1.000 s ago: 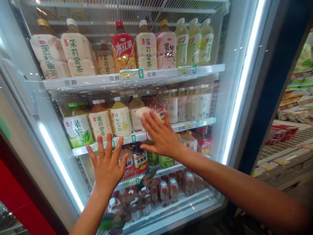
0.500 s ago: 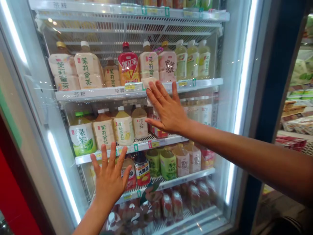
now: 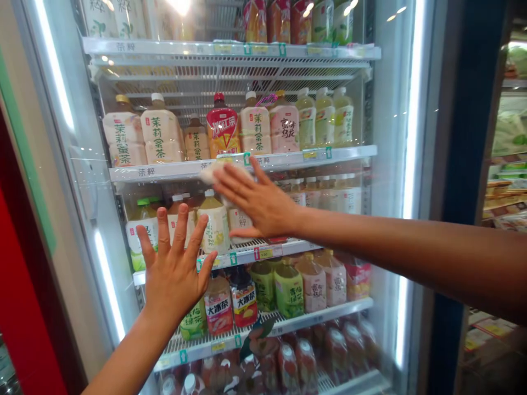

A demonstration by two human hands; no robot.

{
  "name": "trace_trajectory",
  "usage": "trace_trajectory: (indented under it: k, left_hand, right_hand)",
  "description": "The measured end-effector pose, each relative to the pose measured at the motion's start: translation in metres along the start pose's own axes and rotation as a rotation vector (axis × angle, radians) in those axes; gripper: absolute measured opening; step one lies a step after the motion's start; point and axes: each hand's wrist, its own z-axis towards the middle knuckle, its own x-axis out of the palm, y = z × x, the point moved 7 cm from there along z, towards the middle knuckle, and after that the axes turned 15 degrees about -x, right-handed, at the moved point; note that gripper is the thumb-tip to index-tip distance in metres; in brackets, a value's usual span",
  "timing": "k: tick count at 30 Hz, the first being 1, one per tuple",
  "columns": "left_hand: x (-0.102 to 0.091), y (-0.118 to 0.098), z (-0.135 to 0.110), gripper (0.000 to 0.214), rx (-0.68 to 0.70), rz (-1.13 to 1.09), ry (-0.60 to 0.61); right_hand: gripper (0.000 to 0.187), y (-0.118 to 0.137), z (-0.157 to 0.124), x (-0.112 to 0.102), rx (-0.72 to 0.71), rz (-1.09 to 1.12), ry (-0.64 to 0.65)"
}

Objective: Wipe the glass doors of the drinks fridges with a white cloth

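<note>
Lit drinks fridge (image 3: pixel 389 109) | white cloth (image 3: pixel 208 174) under your right hand (image 3: pixel 261 206), fingers flat, unclenched; juts left past tips, long axis roughly sideways, mid-frame | left hand (image 3: pixel 175 269) splayed, released

Ahead of me, white shelves (image 3: pixel 185 48) rise in tiers, flanked by a long, cold strip light (image 3: pixel 409 181) on my right and broken white tubes (image 3: pixel 109 285) on my left, with a hot glare (image 3: pixel 180 5) near the top; left of that I see a beige panel (image 3: pixel 63 219), a slanting green stripe (image 3: pixel 29 159) and a red panel (image 3: pixel 20 291), while to my right a dark blue upright (image 3: pixel 473 137) divides off store racks (image 3: pixel 508 159) of packaged goods
</note>
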Motion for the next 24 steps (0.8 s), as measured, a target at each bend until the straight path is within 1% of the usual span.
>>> trace_trajectory:
  k: [2, 3, 4, 5, 6, 7, 9, 10, 11, 12, 13, 15, 16, 17, 18, 19, 21, 22, 23, 24]
  left_hand:
    - [-0.001, -0.001, 0.0, 0.081, 0.005, -0.002, -0.005]
    - [-0.001, -0.002, -0.001, 0.081, 0.009, -0.001, -0.003]
    - [0.0, -0.003, -0.002, 0.081, 0.014, -0.002, 0.001]
    - [0.001, -0.003, -0.003, 0.081, 0.017, -0.003, 0.007]
    - [0.003, -0.004, -0.004, 0.081, 0.019, -0.006, 0.012]
    - [0.005, -0.004, -0.005, 0.08, 0.02, -0.01, 0.02]
    - [0.01, -0.006, -0.006, 0.079, 0.017, -0.021, 0.031]
    - [0.013, -0.009, -0.006, 0.079, 0.017, -0.03, 0.034]
    - [0.017, -0.012, -0.005, 0.078, 0.017, -0.04, 0.036]
    - [0.02, -0.016, -0.003, 0.077, 0.019, -0.052, 0.037]
    - [0.023, -0.02, -0.002, 0.077, 0.022, -0.064, 0.038]
    - [0.027, -0.031, 0.004, 0.076, 0.036, -0.086, 0.036]
    - [0.029, -0.036, 0.007, 0.076, 0.044, -0.093, 0.034]
    - [0.03, -0.04, 0.01, 0.076, 0.051, -0.098, 0.03]
    - [0.031, -0.045, 0.013, 0.075, 0.059, -0.102, 0.024]
    - [0.032, -0.05, 0.016, 0.075, 0.066, -0.106, 0.019]
    - [0.034, -0.06, 0.023, 0.074, 0.086, -0.115, 0.008]
    - [0.036, -0.066, 0.026, 0.074, 0.1, -0.121, 0.003]
    - [0.039, -0.074, 0.029, 0.075, 0.114, -0.129, 0.001]
    - [0.042, -0.082, 0.032, 0.075, 0.127, -0.137, 0.0]
  right_hand:
    - [0.094, 0.048, -0.006, 0.01, -0.274, 0.027, 0.085]
    - [0.09, 0.066, -0.012, 0.014, -0.391, 0.039, 0.106]
    - [0.087, 0.076, -0.017, 0.016, -0.458, 0.048, 0.109]
    - [0.086, 0.075, -0.021, 0.017, -0.464, 0.053, 0.094]
    - [0.087, 0.064, -0.023, 0.015, -0.413, 0.052, 0.066]
    - [0.09, 0.045, -0.023, 0.012, -0.307, 0.043, 0.033]
    - [0.096, 0.0, -0.025, 0.004, -0.005, 0.005, -0.035]
    - [0.098, -0.017, -0.028, 0.001, 0.131, -0.016, -0.061]
    - [0.1, -0.025, -0.031, -0.001, 0.214, -0.03, -0.073]
    - [0.101, -0.025, -0.034, 0.0, 0.23, -0.032, -0.07]
    - [0.101, -0.018, -0.037, 0.001, 0.174, -0.022, -0.058]
    - [0.1, 0.003, -0.05, 0.007, -0.056, 0.018, -0.013]
    - [0.099, 0.006, -0.063, 0.009, -0.133, 0.03, 0.013]
    - [0.098, -0.002, -0.079, 0.009, -0.133, 0.026, 0.032]
    - [0.099, -0.02, -0.097, 0.008, -0.052, 0.007, 0.043]
    - [0.099, -0.045, -0.117, 0.004, 0.096, -0.026, 0.044]
    - [0.096, -0.096, -0.163, -0.006, 0.452, -0.102, 0.022]
    - [0.095, -0.111, -0.182, -0.011, 0.58, -0.127, 0.007]
    - [0.095, -0.118, -0.196, -0.013, 0.649, -0.137, -0.003]
    - [0.097, -0.116, -0.203, -0.013, 0.657, -0.13, -0.003]
